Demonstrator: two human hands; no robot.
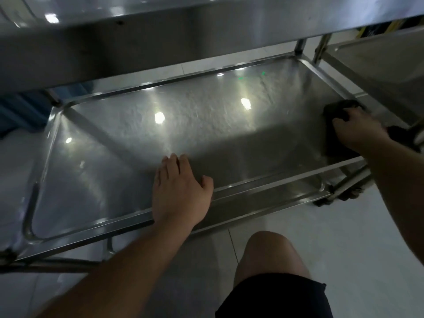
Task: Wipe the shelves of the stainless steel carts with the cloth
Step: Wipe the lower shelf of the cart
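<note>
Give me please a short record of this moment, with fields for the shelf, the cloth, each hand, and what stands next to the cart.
shelf: lower shelf of a stainless steel cart, shiny, with raised rim
cloth: dark cloth at the shelf's right end, against the rim
right hand: right hand grips the cloth, fingers curled over it
left hand: left hand rests flat on the shelf near the front rim, fingers straight
neighbour: second cart stands to the right
above: upper shelf overhangs

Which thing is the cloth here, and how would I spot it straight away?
Start at the lower shelf of the steel cart and follow it to its right end. There the right hand grips the cloth against the rim. It is the only dark, soft lump on bright metal.
</note>
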